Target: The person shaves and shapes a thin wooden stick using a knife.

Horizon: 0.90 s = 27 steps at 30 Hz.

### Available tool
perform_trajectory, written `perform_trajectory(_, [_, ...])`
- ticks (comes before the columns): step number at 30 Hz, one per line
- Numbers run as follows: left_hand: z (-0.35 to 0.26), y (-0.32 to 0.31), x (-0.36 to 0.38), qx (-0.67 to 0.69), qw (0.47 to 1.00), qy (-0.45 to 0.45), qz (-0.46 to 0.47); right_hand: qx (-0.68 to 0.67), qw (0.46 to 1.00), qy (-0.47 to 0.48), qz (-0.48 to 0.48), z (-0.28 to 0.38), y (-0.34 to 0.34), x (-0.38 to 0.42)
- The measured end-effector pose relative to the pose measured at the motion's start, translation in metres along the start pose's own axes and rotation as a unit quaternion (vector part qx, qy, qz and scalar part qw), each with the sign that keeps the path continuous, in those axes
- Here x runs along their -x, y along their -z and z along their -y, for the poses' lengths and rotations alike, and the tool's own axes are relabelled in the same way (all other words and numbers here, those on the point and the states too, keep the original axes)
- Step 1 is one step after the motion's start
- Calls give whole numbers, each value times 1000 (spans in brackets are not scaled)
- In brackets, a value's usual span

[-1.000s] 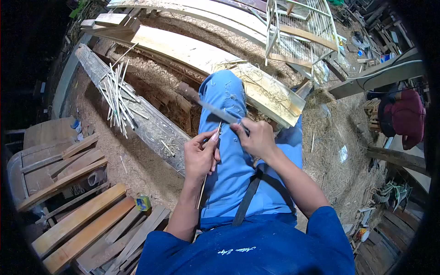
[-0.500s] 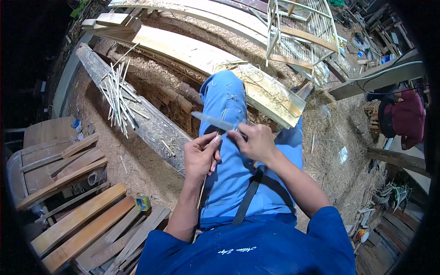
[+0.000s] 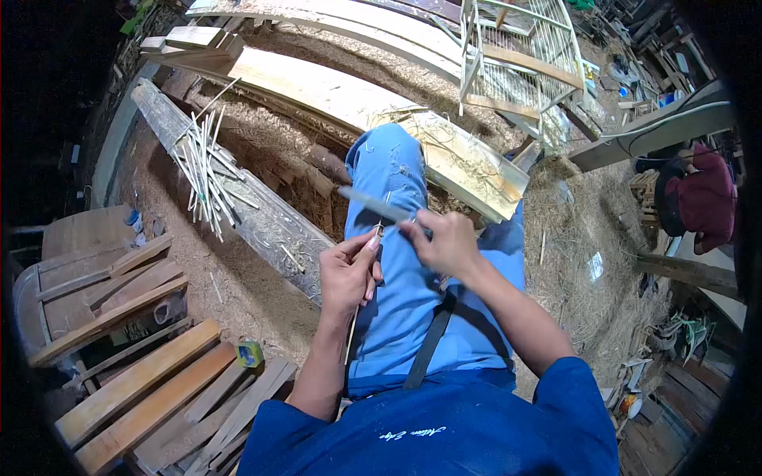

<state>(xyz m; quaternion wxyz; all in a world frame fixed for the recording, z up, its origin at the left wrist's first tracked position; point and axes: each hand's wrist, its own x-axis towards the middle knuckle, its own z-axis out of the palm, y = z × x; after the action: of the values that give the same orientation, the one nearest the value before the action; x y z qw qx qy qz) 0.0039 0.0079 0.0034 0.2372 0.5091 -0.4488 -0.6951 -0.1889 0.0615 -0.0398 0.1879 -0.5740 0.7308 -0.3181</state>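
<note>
Over the blue trouser leg, my left hand [image 3: 348, 274] pinches a thin wooden stick [image 3: 350, 339], whose lower length runs back along my forearm and whose tip pokes out above the fingers. My right hand [image 3: 447, 247] is closed round the handle of a knife [image 3: 373, 205]; the handle is mostly hidden by the fingers. The blade points left and lies across the stick just above my left fingertips. To the left, a pile of thin sticks [image 3: 208, 176] rests on a weathered plank [image 3: 266, 226].
A long pale board [image 3: 333, 91] strewn with shavings lies beyond my knee. At the back right stands a slatted wooden frame [image 3: 524, 63]. Cut boards [image 3: 143, 381] and a small yellow-green box [image 3: 249, 354] are at lower left. Another person in a maroon top [image 3: 702, 202] is at far right.
The knife blade has shifted slightly right and tilted more steeply across the stick. My left hand keeps its pinch in nearly the same spot.
</note>
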Motion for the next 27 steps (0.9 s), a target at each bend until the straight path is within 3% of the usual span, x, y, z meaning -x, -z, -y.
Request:
perform_trajectory(3, [0, -1, 0, -5, 1000, 0, 5, -29, 999, -32, -32, -5, -5, -2])
perform_trajectory(5, [3, 1, -1, 4, 1000, -11, 7, 16, 999, 29, 6, 2, -2, 4])
perform_trajectory(7, [2, -1, 1, 3, 1000, -6, 6, 27, 999, 13, 23, 1, 1, 3])
perform_trajectory(9, [1, -2, 1, 7, 1000, -7, 2, 24, 997, -64, -21, -9, 6, -9])
perform_trajectory(11, [0, -1, 3, -1, 1000, -14, 5, 21, 998, -56, -32, -13, 10, -13])
perform_trajectory(13, [-3, 0, 5, -1, 1000, -8, 2, -103, 985, -113, -75, -17, 15, -19])
perform_trajectory(17, [0, 1, 2, 13, 1000, -6, 5, -203, 966, -128, -94, -16, 8, -11])
perform_trajectory(21, [-2, 3, 1, 18, 1000, 9, 9, -204, 968, -144, -25, 14, 14, 2])
perform_trajectory(23, [-2, 2, -1, 28, 1000, 4, 6, -193, 977, -84, -24, 20, 5, 8])
perform_trajectory(27, [-9, 0, -4, 24, 1000, -20, 4, -182, 981, -70, 4, 28, 2, 16])
